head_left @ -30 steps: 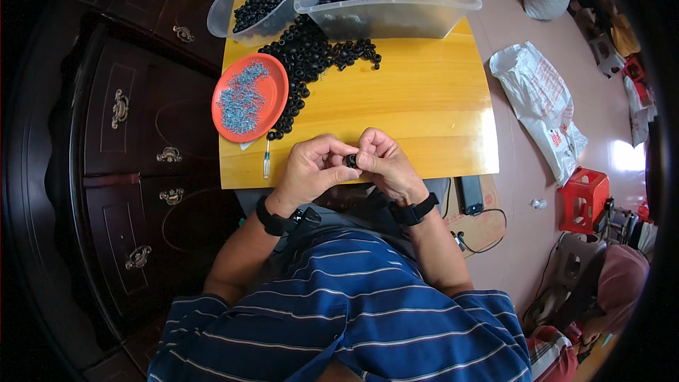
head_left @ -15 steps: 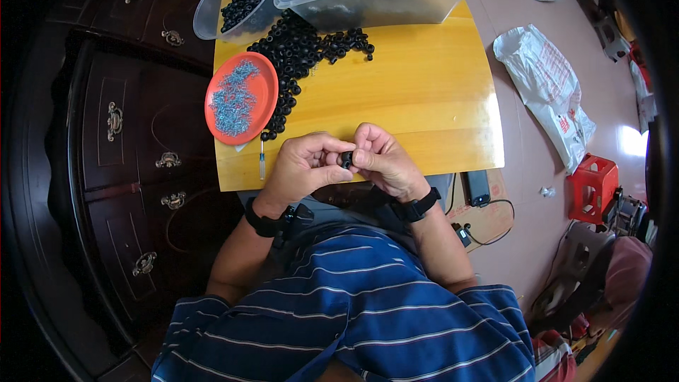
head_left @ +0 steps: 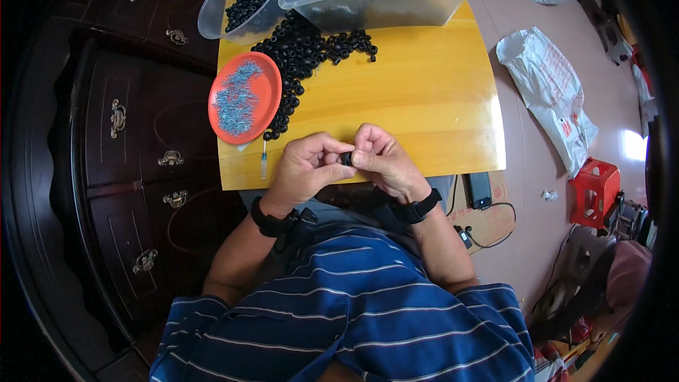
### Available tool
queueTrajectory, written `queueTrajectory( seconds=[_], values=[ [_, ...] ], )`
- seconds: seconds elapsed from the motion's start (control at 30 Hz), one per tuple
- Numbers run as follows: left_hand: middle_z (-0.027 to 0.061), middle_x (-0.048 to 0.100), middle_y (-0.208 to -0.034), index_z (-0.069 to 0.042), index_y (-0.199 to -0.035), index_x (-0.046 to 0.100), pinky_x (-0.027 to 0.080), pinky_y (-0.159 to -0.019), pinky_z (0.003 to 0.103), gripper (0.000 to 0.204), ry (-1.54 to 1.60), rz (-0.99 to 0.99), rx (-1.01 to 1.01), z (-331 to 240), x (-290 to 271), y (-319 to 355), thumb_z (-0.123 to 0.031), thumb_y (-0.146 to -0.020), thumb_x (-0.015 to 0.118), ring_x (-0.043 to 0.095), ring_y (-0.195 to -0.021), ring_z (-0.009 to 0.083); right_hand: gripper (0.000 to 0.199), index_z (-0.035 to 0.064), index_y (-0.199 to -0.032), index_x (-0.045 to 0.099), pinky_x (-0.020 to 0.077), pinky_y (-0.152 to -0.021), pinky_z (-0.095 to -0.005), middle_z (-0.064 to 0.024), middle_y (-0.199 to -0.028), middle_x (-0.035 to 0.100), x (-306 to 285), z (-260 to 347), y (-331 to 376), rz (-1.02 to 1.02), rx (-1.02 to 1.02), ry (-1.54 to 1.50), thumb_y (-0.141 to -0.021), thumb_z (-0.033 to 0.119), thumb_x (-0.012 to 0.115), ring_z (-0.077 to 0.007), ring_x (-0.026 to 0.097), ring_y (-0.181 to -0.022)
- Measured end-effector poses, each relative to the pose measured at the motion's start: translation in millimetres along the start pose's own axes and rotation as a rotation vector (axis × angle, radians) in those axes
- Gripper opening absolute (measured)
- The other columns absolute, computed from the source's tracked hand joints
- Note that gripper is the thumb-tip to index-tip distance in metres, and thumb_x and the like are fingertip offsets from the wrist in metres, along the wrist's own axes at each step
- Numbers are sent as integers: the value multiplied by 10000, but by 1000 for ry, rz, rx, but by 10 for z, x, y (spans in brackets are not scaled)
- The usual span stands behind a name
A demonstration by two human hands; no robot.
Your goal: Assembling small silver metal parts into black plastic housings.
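Observation:
A small black ring-like part [head_left: 346, 159] is pinched between my two hands above the near edge of the yellow table. My left hand [head_left: 303, 168] grips it from the left with thumb and fingers. From the other side, the thumb and fingers of my right hand [head_left: 387, 163] close on the same part, hiding much of it. Left of my left hand lies a thin screwdriver [head_left: 264, 163] with a clear bluish handle. Beyond it, an orange plate [head_left: 267, 88] carries a heap of small silvery screws [head_left: 235, 106]. Beside the plate spreads a loose pile of similar black parts [head_left: 296, 48].
A large clear bin [head_left: 403, 10] and a clear rounded tub [head_left: 211, 18], both holding black parts, stand at the table's far side. Dark drawers [head_left: 117, 134] border the left. On the right floor are a white bag [head_left: 544, 88], a red stool [head_left: 594, 187] and a phone-like device [head_left: 479, 189].
The black part has turned slightly between my fingers. My hands stay in nearly the same place, and the whole view has shifted a little.

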State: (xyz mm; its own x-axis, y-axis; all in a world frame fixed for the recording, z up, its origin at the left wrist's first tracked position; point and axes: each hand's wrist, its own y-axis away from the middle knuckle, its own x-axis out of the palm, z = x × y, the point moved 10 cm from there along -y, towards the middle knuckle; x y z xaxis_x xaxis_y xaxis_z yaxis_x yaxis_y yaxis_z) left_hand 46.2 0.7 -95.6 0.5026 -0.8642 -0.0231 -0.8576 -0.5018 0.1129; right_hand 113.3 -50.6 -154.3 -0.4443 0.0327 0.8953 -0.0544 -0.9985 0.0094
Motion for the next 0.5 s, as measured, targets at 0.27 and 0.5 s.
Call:
queueTrajectory(
  seconds=[0.27,0.5],
  values=[
    [-76,501,-787,-8,-1033,656,404,-629,144,241,95,27,-20,-7,-12,41,38,-813,741,454,-699,-9,168,90,-903,560,487,-702,-206,18,-820,640,42,-34,18,-42,9,11,-878,104,725,-78,612,-749],
    [-75,543,-797,-17,-1031,664,436,-647,143,232,214,15,-16,-146,52,207,18,-817,747,494,-718,-11,170,85,-905,563,517,-728,-231,-12,-827,658,276,-87,119,4,39,-94,-873,111,728,-113,643,-787]
  ],
)
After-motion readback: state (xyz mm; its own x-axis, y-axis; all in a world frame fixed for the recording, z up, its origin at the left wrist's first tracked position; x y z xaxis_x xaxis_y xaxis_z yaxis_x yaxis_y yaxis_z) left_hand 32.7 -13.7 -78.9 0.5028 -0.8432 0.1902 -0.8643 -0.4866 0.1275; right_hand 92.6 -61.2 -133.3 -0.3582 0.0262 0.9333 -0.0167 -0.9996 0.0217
